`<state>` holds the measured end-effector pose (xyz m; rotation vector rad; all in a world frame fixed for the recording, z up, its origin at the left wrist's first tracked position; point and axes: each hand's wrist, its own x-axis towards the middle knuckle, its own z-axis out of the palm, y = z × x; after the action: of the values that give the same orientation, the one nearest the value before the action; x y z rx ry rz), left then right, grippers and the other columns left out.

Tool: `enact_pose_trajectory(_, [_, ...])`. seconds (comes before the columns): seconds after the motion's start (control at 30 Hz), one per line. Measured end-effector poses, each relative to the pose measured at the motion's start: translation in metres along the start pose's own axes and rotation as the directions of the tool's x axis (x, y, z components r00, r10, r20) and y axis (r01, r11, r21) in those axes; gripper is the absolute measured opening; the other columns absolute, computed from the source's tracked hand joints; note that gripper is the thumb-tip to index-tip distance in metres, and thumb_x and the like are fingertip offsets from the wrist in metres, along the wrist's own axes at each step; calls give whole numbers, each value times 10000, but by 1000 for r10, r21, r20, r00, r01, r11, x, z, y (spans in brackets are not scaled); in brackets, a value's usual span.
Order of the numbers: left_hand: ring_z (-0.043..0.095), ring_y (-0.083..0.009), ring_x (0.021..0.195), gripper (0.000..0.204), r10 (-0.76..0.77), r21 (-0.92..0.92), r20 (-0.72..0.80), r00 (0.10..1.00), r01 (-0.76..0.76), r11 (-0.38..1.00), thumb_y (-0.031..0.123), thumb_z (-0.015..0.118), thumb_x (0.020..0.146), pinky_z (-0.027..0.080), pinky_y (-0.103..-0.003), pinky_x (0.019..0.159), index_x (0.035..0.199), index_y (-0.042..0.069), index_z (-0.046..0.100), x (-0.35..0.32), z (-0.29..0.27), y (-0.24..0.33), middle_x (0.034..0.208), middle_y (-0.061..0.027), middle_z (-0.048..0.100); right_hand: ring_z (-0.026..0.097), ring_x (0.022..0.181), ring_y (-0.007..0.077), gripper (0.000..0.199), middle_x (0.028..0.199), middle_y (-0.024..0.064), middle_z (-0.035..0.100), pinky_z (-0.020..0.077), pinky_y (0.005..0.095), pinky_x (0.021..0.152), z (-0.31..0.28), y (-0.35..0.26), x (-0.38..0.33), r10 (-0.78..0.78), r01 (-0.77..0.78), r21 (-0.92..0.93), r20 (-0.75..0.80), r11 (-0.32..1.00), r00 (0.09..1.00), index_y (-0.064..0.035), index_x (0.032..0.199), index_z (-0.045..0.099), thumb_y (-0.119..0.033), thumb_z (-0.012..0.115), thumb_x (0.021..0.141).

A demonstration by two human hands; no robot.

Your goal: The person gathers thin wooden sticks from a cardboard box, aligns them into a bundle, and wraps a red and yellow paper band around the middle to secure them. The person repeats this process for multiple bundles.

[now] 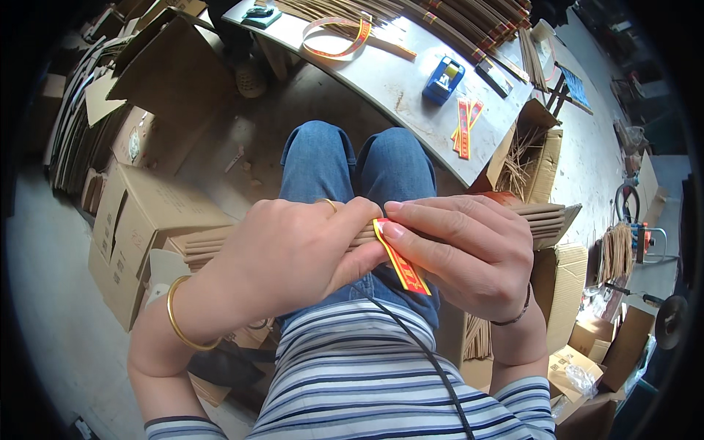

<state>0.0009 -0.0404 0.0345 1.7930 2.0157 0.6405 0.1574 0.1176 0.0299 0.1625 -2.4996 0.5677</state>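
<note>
Across my lap lies a bundle of thin brown incense sticks (545, 221), its two ends showing past my hands. My left hand (290, 238) is closed round the bundle, thumb in front and fingers over the top. A red label strip with yellow edges (405, 265) hangs down at a slant from the bundle's middle. With thumb and fingertips, my right hand (469, 246) presses the strip's upper end against the sticks. Its other fingers lie over the bundle, and the palms hide much of the sticks.
On the white table (396, 92) ahead are a blue tape dispenser (442, 81), loose red labels (463, 126), a looped red-yellow strip (339, 53) and stacked stick bundles (458, 26). Cardboard boxes stand at left (136, 227) and right (561, 293). An open carton (546, 158) holds loose sticks.
</note>
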Motion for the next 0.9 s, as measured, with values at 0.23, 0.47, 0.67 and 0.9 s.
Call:
enact_pose_trajectory(0.23, [610, -361, 664, 310, -60, -163, 132, 989, 82, 983, 216, 548, 825, 478, -421, 588, 1086, 57, 596, 1, -14, 6, 747, -164, 620, 696, 816, 227, 293, 924, 114, 694, 562, 306, 673, -6, 3, 3, -176, 175, -40, -11, 984, 984, -47, 917, 701, -168, 660, 653])
enact_pose_trajectory(0.47, [603, -370, 644, 312, -76, -208, 144, 987, 105, 972, 199, 528, 801, 471, -431, 580, 1068, 57, 601, 1, -16, 7, 723, -170, 609, 696, 853, 227, 258, 933, 104, 689, 566, 315, 721, -8, -4, 4, -187, 186, -74, -8, 980, 982, -45, 880, 688, -154, 653, 649])
enact_pose_trajectory(0.67, [613, -354, 648, 281, -76, -239, 177, 981, 117, 964, 299, 514, 934, 466, -393, 569, 1049, 60, 608, 7, -20, 8, 711, -157, 614, 692, 941, 231, 204, 1000, 21, 669, 561, 354, 808, -9, -7, 1, -144, 143, -72, -13, 987, 989, -154, 895, 717, -130, 768, 699])
enact_pose_trajectory(0.9, [579, -264, 523, 324, -205, -377, 14, 979, 195, 905, 368, 497, 999, 428, -334, 492, 992, 64, 607, 10, -7, -1, 607, -105, 580, 584, 994, 240, 240, 996, 22, 608, 510, 368, 872, -10, -11, -9, 1, -34, -177, -183, 984, 983, -139, 950, 708, -123, 776, 721])
